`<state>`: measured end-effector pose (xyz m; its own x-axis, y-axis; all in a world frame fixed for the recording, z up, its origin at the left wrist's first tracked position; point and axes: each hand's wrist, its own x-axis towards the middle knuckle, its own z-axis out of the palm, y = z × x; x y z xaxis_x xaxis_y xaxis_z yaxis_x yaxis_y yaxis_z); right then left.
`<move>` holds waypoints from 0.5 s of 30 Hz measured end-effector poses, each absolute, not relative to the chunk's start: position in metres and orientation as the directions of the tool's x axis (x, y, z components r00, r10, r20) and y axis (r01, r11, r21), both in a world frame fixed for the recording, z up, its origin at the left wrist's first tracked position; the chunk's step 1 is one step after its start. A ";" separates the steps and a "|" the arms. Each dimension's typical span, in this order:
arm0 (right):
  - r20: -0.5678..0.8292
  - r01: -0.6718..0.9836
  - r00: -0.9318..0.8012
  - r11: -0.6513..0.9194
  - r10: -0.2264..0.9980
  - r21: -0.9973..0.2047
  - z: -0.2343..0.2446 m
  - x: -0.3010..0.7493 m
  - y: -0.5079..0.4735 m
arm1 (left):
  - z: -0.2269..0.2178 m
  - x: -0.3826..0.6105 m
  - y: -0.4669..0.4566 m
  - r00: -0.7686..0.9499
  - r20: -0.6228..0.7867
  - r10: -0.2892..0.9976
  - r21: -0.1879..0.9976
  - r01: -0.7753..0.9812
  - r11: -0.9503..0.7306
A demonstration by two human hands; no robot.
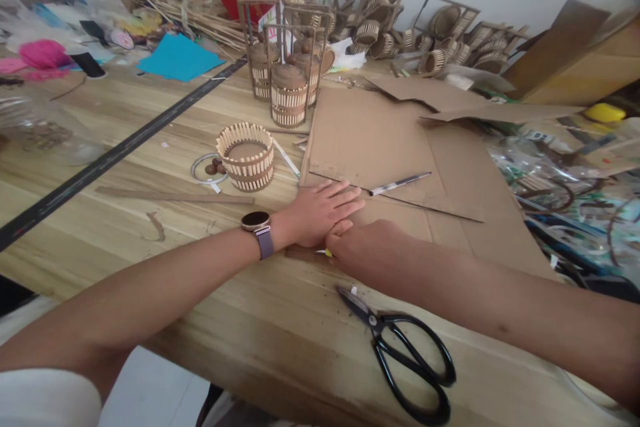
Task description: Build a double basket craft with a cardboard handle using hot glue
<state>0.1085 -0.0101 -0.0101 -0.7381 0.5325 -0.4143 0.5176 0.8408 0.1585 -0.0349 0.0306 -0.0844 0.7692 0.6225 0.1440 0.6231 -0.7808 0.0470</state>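
Note:
My left hand (pixel 323 210) lies flat with fingers stretched out on the near corner of a brown cardboard sheet (pixel 380 140), a watch on its wrist. My right hand (pixel 367 250) is closed just right of it on the same corner, gripping a small tool with a yellow tip (pixel 328 253) that barely shows; I cannot name it. A grey pen (pixel 400 182) lies on the cardboard beyond the fingers. Black scissors (pixel 405 353) lie on the wooden table near its front edge, below my right forearm.
A small round basket of bamboo slats (pixel 246 155) stands left of the cardboard, taller lidded ones (pixel 287 90) behind it. A long black ruler (pixel 110 159) crosses the table at left. More woven pieces, cardboard scraps and plastic clutter fill the back and right side.

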 end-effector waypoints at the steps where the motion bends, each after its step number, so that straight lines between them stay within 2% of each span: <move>1: -0.441 0.519 -0.722 0.839 0.533 0.164 -0.010 0.109 -0.009 | -0.085 -0.035 0.031 0.772 0.143 0.620 0.044 0.621 -0.783; 4: -0.517 0.511 -0.679 0.841 0.521 0.176 -0.008 0.111 -0.009 | -0.085 -0.035 0.032 0.777 0.131 0.615 0.043 0.615 -0.787; 10: -0.496 0.574 -0.660 0.804 0.565 0.153 -0.011 0.121 -0.010 | -0.083 -0.035 0.032 0.772 0.127 0.622 0.062 0.620 -0.782; 15: -0.508 0.570 -0.669 0.813 0.543 0.118 -0.013 0.130 -0.009 | -0.081 -0.034 0.031 0.771 0.115 0.626 0.076 0.621 -0.780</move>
